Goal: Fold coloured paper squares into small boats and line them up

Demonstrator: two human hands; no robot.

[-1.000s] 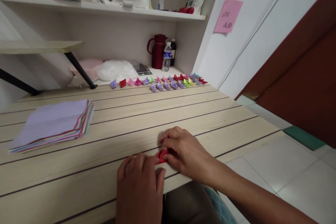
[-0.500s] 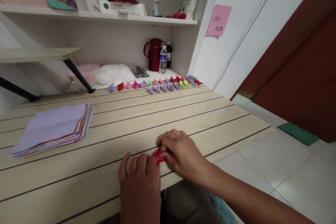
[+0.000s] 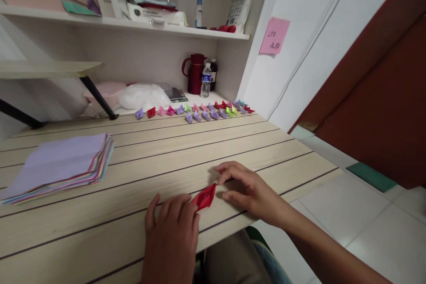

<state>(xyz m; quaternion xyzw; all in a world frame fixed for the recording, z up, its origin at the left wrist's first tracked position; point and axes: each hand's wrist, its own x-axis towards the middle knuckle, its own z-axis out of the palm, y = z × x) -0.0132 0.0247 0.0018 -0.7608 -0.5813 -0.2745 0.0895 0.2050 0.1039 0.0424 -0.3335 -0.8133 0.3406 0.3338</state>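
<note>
Red folded paper: While both hands are at work around it, the small pointed piece of red folded paper [image 3: 205,197] lies on the striped table [image 3: 159,155] near its front edge, its long axis running from 8 o'clock to 2 o'clock.
Left hand: At the paper's 8 o'clock, the left hand [image 3: 173,230] is back-up with its fingers bent, the foremost touching the near end of the red piece; whether they pinch it or only press it down, I cannot tell.
Right hand: At 3 o'clock, the right hand [image 3: 249,191] has thumb and forefinger spread apart, with the forefinger just beside the paper's far tip; whether it touches, I cannot tell.
Paper stack: Between 9 and 10 o'clock is a stack of coloured sheets [image 3: 60,159], a lilac one on top.
Little boats: From 10 to 1 o'clock, folded paper boats [image 3: 170,110] in purple, red, pink, green and yellow stand in uneven rows along the table's far edge.
Alcove: At 12 o'clock, beyond the boats, stand a dark red jug [image 3: 195,75] and a clear water bottle [image 3: 205,82].
Wall: At 1 o'clock, a pink note [image 3: 274,35] with handwriting.
</note>
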